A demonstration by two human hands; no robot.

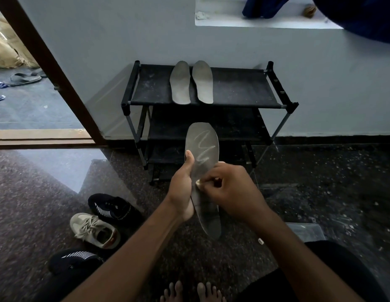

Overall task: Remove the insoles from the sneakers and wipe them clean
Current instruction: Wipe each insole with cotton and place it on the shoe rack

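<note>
A speckled stone floor [320, 182] meets a black fabric-shelved shoe rack [233, 88] at centre, with two flat grey insoles [180, 83] on top. Below it, the left hand [182, 188] has its fingers curled round a long streaked insole [202, 144], and the right hand [231, 190] pinches a pale wipe [198, 184] against it. Sneakers [93, 229] lie at lower left.

- A pale grey-blue wall [124, 40] stood behind, dimly lit by soft daylight.
- A black tiered shoe rack [244, 88] stood against it.
- The floor [320, 171] was dark, speckled, polished stone.
- A brown door frame [48, 68] stood open at left.
- A white ledge [255, 23] held dark blue cloth [363, 18].
</note>
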